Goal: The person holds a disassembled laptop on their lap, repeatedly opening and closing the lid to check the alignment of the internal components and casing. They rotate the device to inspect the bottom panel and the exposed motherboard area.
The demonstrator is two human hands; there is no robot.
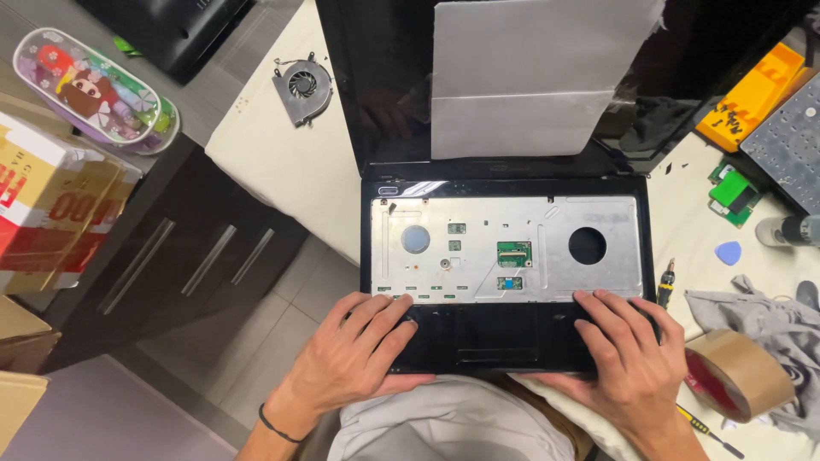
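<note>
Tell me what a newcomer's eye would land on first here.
First, the open black laptop at centre, its keyboard gone so the bare silver metal tray shows, with a sheet of white paper over its dark screen. Next, the left hand and right hand resting flat on the palm rest at the front edge. To the right lies a roll of brown packing tape; at upper left, a small loose cooling fan.

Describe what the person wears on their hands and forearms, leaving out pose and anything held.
Both forearms are bare, with no sleeves in view. The left hand has a thin dark band around its wrist. The right hand shows no band, watch or glove. No rings can be made out on either hand.
</note>
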